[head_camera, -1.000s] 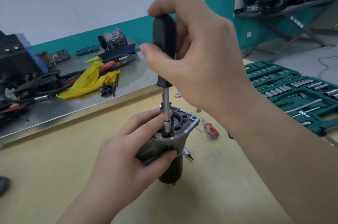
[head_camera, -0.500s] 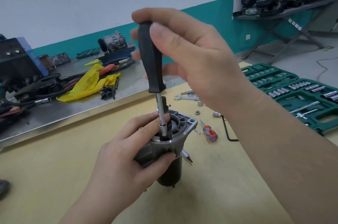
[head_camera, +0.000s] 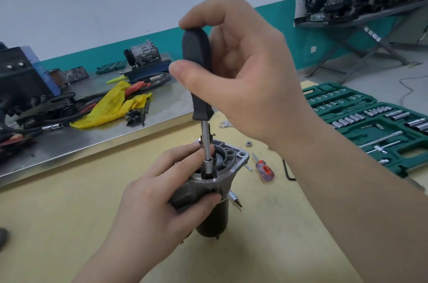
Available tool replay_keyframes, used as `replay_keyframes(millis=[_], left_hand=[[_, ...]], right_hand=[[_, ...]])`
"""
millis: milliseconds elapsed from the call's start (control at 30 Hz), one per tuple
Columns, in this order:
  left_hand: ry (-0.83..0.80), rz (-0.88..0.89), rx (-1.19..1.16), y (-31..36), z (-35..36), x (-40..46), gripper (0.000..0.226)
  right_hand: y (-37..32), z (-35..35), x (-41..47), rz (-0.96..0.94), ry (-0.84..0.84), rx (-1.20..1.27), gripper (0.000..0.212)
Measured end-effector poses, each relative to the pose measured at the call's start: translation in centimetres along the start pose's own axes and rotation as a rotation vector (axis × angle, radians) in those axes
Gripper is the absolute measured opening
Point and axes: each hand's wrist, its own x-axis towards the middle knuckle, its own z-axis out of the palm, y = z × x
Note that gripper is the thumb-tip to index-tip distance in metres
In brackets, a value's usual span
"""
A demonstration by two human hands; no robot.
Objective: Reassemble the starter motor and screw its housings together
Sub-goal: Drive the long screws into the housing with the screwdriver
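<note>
Motor (head_camera: 208, 194) upright on tabletop (head_camera: 69, 225), left hand (head_camera: 162, 201) gripping its housing; driver (head_camera: 199, 79) pinched in right hand (head_camera: 243, 83) directly above, shaft near-vertical, along motor's long axis.

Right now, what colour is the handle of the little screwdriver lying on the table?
The little screwdriver has a clear handle with red inside, seen in the head view.

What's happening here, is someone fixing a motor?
A person is putting a starter motor back together. The left hand grips it upright on the yellow table, while the right hand holds a black-handled driver down into its top housing. A green socket set lies open to the right.
</note>
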Motion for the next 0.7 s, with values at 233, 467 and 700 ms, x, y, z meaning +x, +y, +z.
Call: replay_keyframes(millis=[233,467,700], left_hand=[[0.003,-0.002,-0.015,0.2,0.0,0.0,0.064],[0.006,-0.002,-0.025,0.1,0.0,0.0,0.061],[0.002,-0.004,-0.028,0.1,-0.1,-0.1,0.063]], right_hand=[[0.0,0.4,0.1,0.139,-0.115,0.32,0.024],[0.5,1.2,-0.2,0.018,0.078,-0.149,0.029],[-0.2,0.3,0.0,0.028,-0.008,-0.048,0.033]])
